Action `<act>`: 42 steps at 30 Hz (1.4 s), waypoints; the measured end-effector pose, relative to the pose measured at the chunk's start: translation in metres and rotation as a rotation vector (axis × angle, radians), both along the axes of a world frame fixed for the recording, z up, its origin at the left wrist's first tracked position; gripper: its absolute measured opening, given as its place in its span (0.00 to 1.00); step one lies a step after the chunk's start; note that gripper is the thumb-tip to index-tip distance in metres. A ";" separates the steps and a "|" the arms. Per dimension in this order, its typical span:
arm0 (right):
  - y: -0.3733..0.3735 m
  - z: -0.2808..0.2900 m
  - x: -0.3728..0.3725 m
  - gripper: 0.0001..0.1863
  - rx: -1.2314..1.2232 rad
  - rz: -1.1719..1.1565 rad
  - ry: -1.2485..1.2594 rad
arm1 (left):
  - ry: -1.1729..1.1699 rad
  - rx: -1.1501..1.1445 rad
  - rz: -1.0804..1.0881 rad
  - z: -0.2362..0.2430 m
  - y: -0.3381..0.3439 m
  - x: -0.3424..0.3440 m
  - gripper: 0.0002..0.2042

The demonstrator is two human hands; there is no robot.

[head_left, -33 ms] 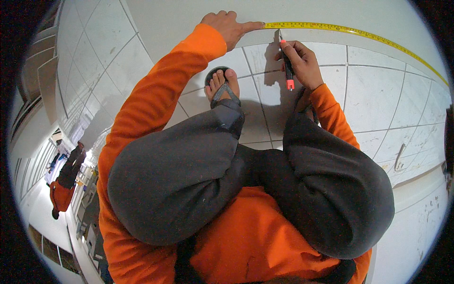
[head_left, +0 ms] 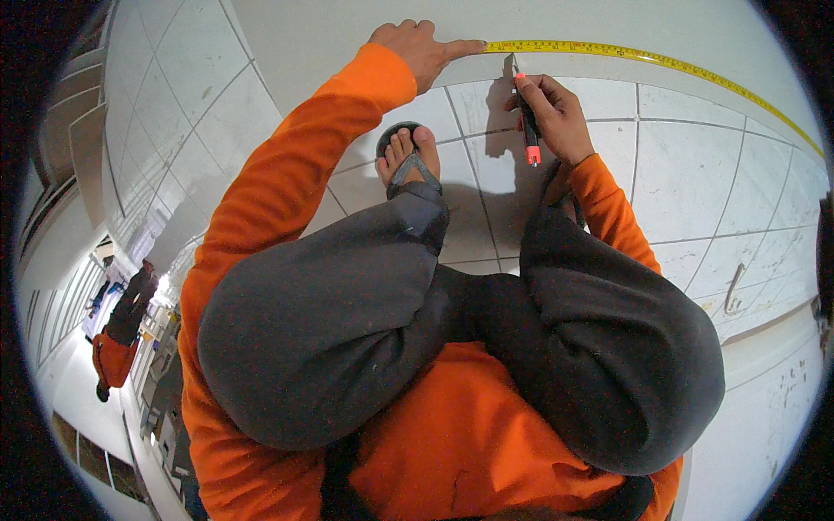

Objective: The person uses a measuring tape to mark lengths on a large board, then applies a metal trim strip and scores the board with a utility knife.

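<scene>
A yellow tape measure (head_left: 569, 46) stretches along a pale flat board (head_left: 556, 19), its strip curving off to the right in the fisheye view. My left hand (head_left: 413, 54) is at the strip's left end, index finger stretched to touch it and the other fingers curled. Whether a tape case sits under this hand is hidden. My right hand (head_left: 556, 111) grips a black and red utility knife (head_left: 529, 130). The knife's blade points away from me, its tip just below the tape near the board's edge.
White floor tiles (head_left: 686, 174) with dark joints lie under my sandalled foot (head_left: 408, 156). My bent knees stand between my arms. Another person (head_left: 117, 347) in orange and dark clothes is far off at the left. A small pale strip (head_left: 735, 288) lies at the right.
</scene>
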State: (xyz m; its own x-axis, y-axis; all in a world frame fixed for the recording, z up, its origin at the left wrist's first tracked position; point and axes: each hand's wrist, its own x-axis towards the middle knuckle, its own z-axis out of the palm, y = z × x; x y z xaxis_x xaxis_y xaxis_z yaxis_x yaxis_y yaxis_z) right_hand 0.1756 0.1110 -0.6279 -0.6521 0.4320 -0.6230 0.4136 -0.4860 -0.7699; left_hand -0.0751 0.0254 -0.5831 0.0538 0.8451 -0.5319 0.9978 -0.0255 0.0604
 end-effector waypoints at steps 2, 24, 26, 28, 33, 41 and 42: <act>0.000 0.000 0.000 0.19 0.007 0.000 0.005 | -0.002 0.002 -0.002 -0.001 -0.001 -0.002 0.23; -0.004 0.006 -0.007 0.19 -0.020 -0.068 -0.103 | 0.094 0.095 0.044 -0.013 -0.017 0.023 0.37; -0.007 0.006 -0.010 0.18 0.012 -0.077 -0.074 | 0.094 0.098 0.052 -0.016 -0.019 0.023 0.37; -0.009 0.000 -0.009 0.17 0.017 -0.073 -0.084 | 0.099 0.098 0.061 -0.018 -0.019 0.025 0.38; -0.004 0.006 -0.013 0.17 -0.030 -0.052 -0.100 | 0.150 0.035 0.070 -0.008 -0.016 0.024 0.39; -0.010 0.002 -0.014 0.16 -0.029 -0.099 -0.089 | 0.148 0.084 0.057 -0.003 -0.018 0.021 0.36; -0.012 0.000 -0.013 0.16 -0.019 -0.104 -0.093 | 0.152 0.109 0.042 -0.003 -0.019 0.022 0.34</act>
